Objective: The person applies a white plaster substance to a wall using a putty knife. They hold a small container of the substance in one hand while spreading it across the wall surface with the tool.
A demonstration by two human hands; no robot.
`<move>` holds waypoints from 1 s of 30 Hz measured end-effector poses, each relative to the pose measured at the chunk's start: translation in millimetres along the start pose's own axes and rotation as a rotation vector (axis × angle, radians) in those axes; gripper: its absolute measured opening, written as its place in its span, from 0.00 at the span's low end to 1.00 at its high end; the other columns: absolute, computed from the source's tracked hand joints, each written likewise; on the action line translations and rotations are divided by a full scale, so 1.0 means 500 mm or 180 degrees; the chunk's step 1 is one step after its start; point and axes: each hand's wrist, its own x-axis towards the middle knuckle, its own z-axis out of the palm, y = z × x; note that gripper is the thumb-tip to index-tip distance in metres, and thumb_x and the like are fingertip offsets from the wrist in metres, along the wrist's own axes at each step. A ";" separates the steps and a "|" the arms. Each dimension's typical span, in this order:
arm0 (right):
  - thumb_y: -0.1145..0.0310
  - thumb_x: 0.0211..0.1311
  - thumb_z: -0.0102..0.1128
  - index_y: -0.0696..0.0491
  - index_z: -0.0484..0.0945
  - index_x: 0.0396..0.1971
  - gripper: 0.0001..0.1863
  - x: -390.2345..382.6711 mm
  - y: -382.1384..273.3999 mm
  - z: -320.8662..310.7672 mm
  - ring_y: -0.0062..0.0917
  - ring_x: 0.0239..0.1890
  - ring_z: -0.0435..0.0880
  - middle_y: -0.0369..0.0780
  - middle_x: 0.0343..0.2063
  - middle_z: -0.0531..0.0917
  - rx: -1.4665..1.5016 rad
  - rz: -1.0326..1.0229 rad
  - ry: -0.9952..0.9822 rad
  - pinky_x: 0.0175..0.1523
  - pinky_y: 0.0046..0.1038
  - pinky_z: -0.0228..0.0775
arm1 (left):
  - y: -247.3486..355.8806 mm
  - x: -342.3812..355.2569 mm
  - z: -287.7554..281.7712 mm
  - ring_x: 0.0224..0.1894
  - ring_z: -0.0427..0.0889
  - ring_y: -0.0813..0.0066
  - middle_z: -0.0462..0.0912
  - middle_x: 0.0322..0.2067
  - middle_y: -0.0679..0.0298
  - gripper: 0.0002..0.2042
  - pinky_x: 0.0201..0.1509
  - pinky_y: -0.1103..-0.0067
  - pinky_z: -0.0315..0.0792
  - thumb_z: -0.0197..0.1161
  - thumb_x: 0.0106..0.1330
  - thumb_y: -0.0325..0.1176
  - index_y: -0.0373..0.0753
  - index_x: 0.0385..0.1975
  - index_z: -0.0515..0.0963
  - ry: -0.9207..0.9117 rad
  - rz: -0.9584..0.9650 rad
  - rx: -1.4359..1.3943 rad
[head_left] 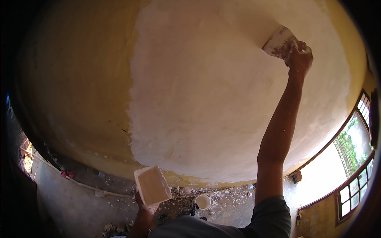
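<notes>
With my right arm stretched up, my right hand [299, 57] grips a wide, flat putty knife [279, 43] smeared with pale filler. The blade's edge lies against the wall [206, 99], on an area coated in whitish putty. My left hand [149, 207] holds a rectangular plastic tub [153, 185] low in front of me, its fingers mostly hidden beneath it. Pale, smooth putty coats the inside of the tub, and its rim is crusted white.
Bare yellow wall [87, 87] borders the coated patch on the left. A white bucket [203, 202] stands on the floor among scattered putty flakes. A long pole [85, 185] lies along the wall's foot. To the right are a bright doorway and a barred window [355, 194].
</notes>
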 end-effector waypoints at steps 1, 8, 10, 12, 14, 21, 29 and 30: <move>0.65 0.65 0.65 0.59 0.81 0.39 0.12 0.002 0.012 -0.013 0.24 0.23 0.83 0.40 0.27 0.85 0.0766 0.0415 0.0118 0.26 0.26 0.74 | 0.001 0.002 -0.005 0.56 0.79 0.57 0.77 0.56 0.62 0.33 0.56 0.55 0.77 0.51 0.68 0.64 0.48 0.65 0.68 -0.0009 -0.0093 -0.0021; 0.69 0.59 0.64 0.59 0.77 0.38 0.11 -0.012 -0.157 0.138 0.51 0.40 0.84 0.54 0.35 0.84 0.1247 -0.0305 -0.2047 0.45 0.44 0.77 | 0.011 -0.003 0.003 0.58 0.77 0.55 0.75 0.58 0.61 0.34 0.58 0.53 0.75 0.51 0.67 0.64 0.48 0.66 0.66 0.0060 -0.0100 -0.0322; 0.70 0.59 0.64 0.56 0.79 0.38 0.09 0.029 -0.153 0.176 0.45 0.42 0.84 0.50 0.36 0.84 -0.0944 -0.1611 -0.0858 0.47 0.42 0.76 | 0.001 -0.006 0.004 0.59 0.77 0.55 0.75 0.59 0.61 0.34 0.59 0.53 0.74 0.50 0.68 0.63 0.48 0.67 0.65 0.0045 -0.0058 -0.0389; 0.70 0.59 0.64 0.57 0.79 0.37 0.08 0.126 -0.138 0.139 0.42 0.42 0.85 0.49 0.36 0.85 -0.1680 -0.2361 0.0363 0.47 0.41 0.77 | -0.013 0.003 0.007 0.58 0.77 0.55 0.75 0.59 0.61 0.34 0.59 0.53 0.74 0.50 0.68 0.64 0.48 0.67 0.65 -0.0074 -0.0095 -0.0420; 0.72 0.60 0.62 0.58 0.79 0.34 0.05 0.141 -0.169 0.101 0.39 0.35 0.86 0.48 0.31 0.84 -0.1017 -0.2389 0.0883 0.40 0.38 0.78 | -0.014 0.003 0.003 0.58 0.77 0.55 0.75 0.59 0.61 0.34 0.59 0.53 0.74 0.50 0.68 0.64 0.48 0.67 0.65 -0.0017 -0.0060 -0.0378; 0.68 0.62 0.63 0.63 0.72 0.38 0.14 -0.058 -0.273 0.208 0.43 0.41 0.84 0.52 0.36 0.83 0.0406 -0.0830 -0.0986 0.48 0.39 0.77 | -0.016 0.006 -0.005 0.59 0.77 0.54 0.74 0.60 0.62 0.37 0.58 0.52 0.75 0.55 0.65 0.65 0.50 0.69 0.63 0.0013 -0.0119 -0.0193; 0.71 0.64 0.61 0.67 0.76 0.39 0.12 -0.176 -0.123 0.186 0.21 0.22 0.80 0.42 0.26 0.82 0.0423 -0.0295 -0.0673 0.21 0.24 0.69 | 0.002 0.014 -0.020 0.59 0.77 0.54 0.74 0.61 0.60 0.36 0.59 0.52 0.75 0.53 0.66 0.64 0.48 0.69 0.64 -0.0037 -0.0523 -0.0276; 0.72 0.63 0.61 0.68 0.75 0.37 0.12 -0.178 -0.102 0.158 0.23 0.23 0.82 0.44 0.26 0.83 0.0841 0.0255 -0.1022 0.21 0.25 0.71 | 0.003 0.016 -0.021 0.59 0.77 0.54 0.74 0.61 0.60 0.36 0.59 0.52 0.75 0.53 0.66 0.64 0.48 0.68 0.64 -0.0039 -0.0565 -0.0257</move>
